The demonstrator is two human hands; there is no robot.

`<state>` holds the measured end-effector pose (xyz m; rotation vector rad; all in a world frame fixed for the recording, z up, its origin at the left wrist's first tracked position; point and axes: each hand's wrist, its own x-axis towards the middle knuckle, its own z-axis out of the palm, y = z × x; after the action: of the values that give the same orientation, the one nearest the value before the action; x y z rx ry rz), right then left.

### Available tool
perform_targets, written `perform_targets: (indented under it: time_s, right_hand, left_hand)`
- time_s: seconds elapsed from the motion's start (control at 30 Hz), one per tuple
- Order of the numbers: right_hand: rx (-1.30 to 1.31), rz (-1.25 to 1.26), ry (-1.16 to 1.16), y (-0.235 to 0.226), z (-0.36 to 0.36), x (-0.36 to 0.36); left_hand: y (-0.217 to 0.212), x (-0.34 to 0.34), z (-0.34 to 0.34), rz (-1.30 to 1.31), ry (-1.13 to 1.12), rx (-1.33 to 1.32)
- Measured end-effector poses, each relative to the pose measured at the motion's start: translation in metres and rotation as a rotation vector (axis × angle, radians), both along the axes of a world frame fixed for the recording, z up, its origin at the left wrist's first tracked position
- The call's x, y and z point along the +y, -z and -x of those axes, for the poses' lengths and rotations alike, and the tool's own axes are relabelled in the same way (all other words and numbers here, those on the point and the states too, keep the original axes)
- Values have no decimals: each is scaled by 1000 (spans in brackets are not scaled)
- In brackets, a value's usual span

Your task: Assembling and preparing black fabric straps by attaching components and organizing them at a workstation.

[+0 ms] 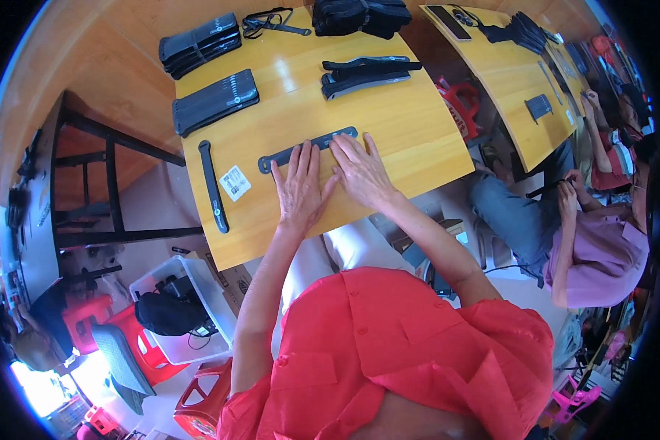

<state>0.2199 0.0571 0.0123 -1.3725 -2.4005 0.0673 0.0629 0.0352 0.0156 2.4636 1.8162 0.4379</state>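
A flat black strap [323, 141] with a rounded, slotted end lies across the yellow table [389, 154] in front of me. My left hand [299, 187] rests flat over its left part, fingers stretched out. On its right part lie the extended fingers of my right hand [361, 170]. Both hands press from above without gripping, and they cover part of the strap. To the left is a second black strap [213, 188], lying lengthwise beside a white printed label [235, 182]. Beyond my hands sit a fanned stack of black straps [216, 100] and a looser pile of straps [367, 77].
Along the far edge are a banded strap bundle [199, 45], a loose black strap [275, 24] and a dark pile [361, 16]. A clear plastic bin [176, 345] stands on the floor at left. People sit by another yellow table [517, 95] at right.
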Motion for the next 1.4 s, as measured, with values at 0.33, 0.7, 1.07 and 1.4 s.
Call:
perform_targets:
  time_s: [0.33,0.7,1.07,1.4]
  right_hand:
    - [-29,16,1,5,1,3]
    - [64,40,2,3,-1,5]
    - [-46,-17,114,5,-24,7]
    - [-27,5,-1,-12,2,2]
  left_hand:
    - [7,3,-6,-10,-46,5]
    - [0,2,-1,72,-54,-25]
    - [0,-22,35,67,-187,-22]
    - [3,-25,39,54,-196,-26]
